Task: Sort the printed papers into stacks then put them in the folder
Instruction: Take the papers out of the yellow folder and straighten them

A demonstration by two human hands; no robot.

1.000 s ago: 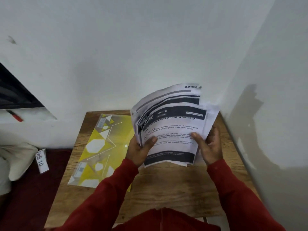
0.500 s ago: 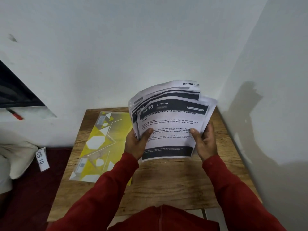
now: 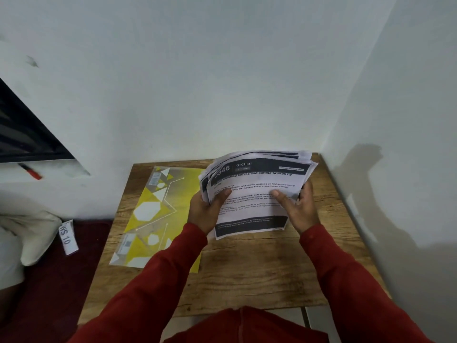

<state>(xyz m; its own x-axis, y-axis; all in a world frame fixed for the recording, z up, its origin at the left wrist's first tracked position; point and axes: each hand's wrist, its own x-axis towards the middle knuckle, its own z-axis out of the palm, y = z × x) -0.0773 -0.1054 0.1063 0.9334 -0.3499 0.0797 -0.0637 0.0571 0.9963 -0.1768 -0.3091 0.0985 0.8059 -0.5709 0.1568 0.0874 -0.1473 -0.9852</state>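
Note:
A bundle of printed papers [image 3: 257, 194] with black header bars is held over the far right part of the wooden table [image 3: 247, 273]; the top sheet reads "KITCHEN". My left hand [image 3: 206, 211] grips the bundle's left edge, thumb on top. On the right edge sits my right hand [image 3: 300, 209], thumb pressed on the top sheet. The sheets lie low and tilted, their edges uneven. A yellow and white patterned folder [image 3: 158, 214] lies flat on the table's left half, beside my left hand.
White walls close the table in at the back and on the right. Left of the table lie a dark red surface [image 3: 74, 268], a white cushion [image 3: 27, 231] and a label reading "WS 10" [image 3: 67, 237]. A red pen [image 3: 31, 171] rests on a ledge.
The bundle has come down from an upright, fanned position toward the table and its sheets have drawn closer together. Both hands lowered with it.

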